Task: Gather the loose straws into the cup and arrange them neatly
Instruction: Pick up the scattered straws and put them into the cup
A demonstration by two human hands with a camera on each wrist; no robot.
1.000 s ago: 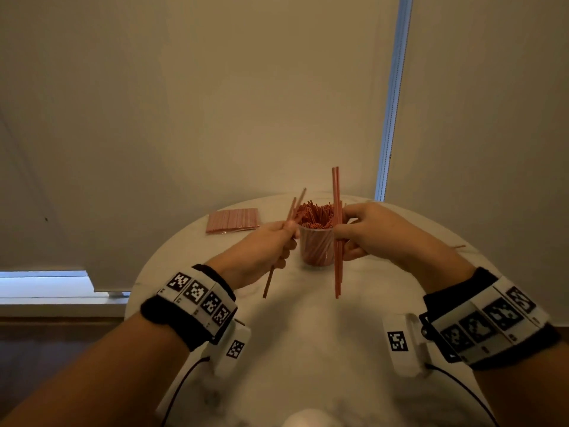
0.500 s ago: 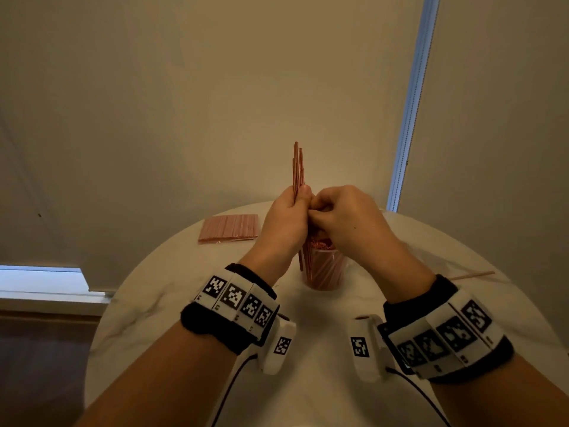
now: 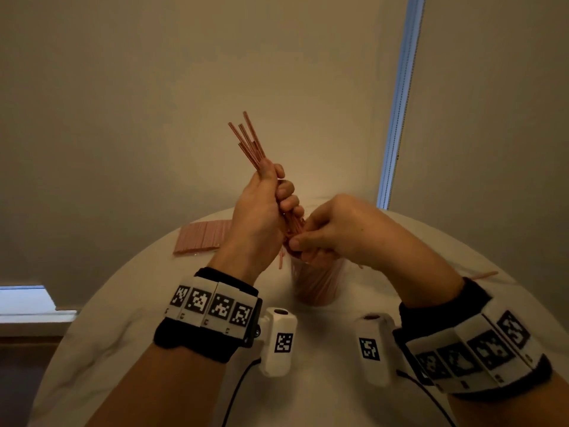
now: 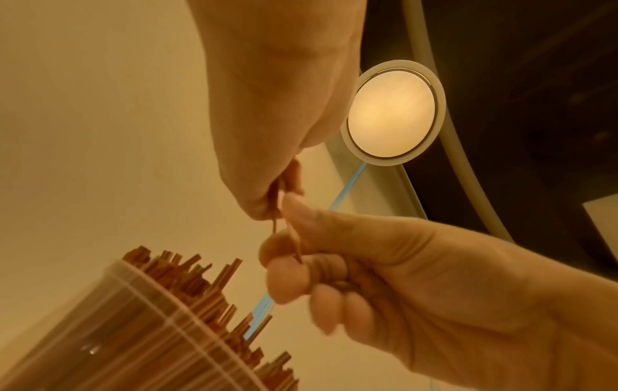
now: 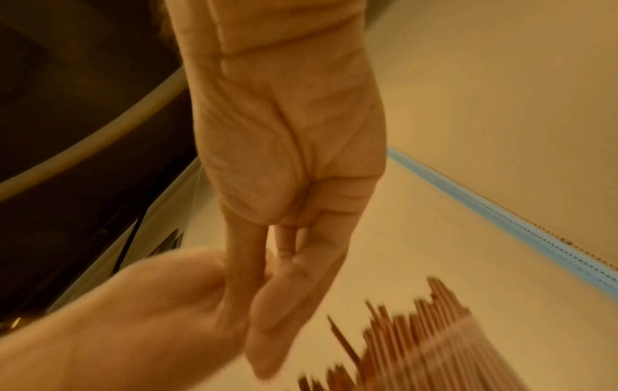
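My left hand (image 3: 278,192) grips a bundle of several thin red straws (image 3: 249,143), whose tops fan out up and to the left. Just to its right and lower, my right hand (image 3: 300,241) pinches the bundle's lower ends over the mouth of the clear cup (image 3: 314,285). The cup stands on the table and is packed with upright red straws. In the left wrist view the right hand's thumb and forefinger (image 4: 297,254) pinch the straws above the cup (image 4: 133,330). In the right wrist view the cup (image 5: 444,351) is blurred at the lower right.
A flat pack of pink straws (image 3: 200,237) lies at the back left of the round white marble table (image 3: 184,349). One loose straw (image 3: 483,275) lies near the right edge. A wall with blinds stands close behind the table.
The straws from both hands were joined into one upright bundle. Since then it has tilted left and fanned out in my left hand. My right hand has dropped to its lower ends.
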